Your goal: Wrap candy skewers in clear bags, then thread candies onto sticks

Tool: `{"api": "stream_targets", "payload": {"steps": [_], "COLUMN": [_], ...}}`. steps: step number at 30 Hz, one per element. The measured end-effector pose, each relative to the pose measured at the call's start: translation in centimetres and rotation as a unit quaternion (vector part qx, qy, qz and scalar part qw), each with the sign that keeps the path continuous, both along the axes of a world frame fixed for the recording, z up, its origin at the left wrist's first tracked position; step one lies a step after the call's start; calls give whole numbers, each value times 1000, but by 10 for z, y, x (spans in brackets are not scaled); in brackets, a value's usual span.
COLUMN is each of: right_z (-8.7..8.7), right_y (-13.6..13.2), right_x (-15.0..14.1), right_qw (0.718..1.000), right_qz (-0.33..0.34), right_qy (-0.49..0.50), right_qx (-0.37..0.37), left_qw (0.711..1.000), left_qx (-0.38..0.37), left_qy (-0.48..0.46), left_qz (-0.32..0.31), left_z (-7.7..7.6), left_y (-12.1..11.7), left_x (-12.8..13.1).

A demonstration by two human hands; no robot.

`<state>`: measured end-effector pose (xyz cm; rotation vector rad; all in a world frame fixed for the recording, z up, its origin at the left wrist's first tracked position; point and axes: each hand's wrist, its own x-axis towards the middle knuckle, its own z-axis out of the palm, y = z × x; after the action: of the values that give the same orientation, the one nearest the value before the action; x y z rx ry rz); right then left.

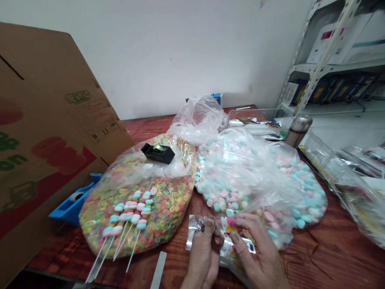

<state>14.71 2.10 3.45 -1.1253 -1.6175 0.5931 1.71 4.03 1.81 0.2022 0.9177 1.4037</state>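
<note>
My left hand [204, 254] and my right hand [258, 252] meet at the table's near edge, both pinching a small clear printed packet [227, 242] that holds a pink sweet. Just beyond them lies a big clear bag of pastel marshmallows [273, 181]. To the left lies a bag of coloured cereal rings [159, 202], with several marshmallow skewers [126, 222] resting on top of it and a black tape dispenser [157, 153] near its knot.
A large cardboard box [38, 135] stands at the left, with a blue plastic tool [72, 203] beside it. A clear tray [259, 119] and a metal flask [298, 130] sit behind the bags. More clear bags [361, 196] lie right. Shelving [341, 52] stands behind.
</note>
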Motion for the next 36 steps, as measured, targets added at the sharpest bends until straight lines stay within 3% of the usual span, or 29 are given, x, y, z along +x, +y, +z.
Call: {"api": "stream_targets", "payload": {"steps": [5,9,14,20,26,32,36], "right_z": [-4,-14,-20,-8,14,17,17], "right_y": [1,0,0,1,4,-4,0], "right_x": [-5,-5,-6,-7,-7,-5,-12], "right_qw": [996,998,999,991,973,979,992], "right_qz": [55,12,-16,-9,-11,12,14], "right_qy": [25,3,-30,-101,-138,-130,-99], "right_qx": [-67,-54,-11,93,183,154,82], "left_qw": [998,995,999,999,971,967,974], "left_qx": [40,33,15,-8,-97,-79,-24], "left_qy": [43,39,44,-24,-206,-241,-223], "left_qz": [-17,-88,-24,-47,-68,-18,41], "left_z": [7,9,3,-4,-14,-5,8], "left_y": [-1,-3,-2,-1,1,-5,-21], "left_x": [2,-1,-2,-3,-10,-20,-56]}}
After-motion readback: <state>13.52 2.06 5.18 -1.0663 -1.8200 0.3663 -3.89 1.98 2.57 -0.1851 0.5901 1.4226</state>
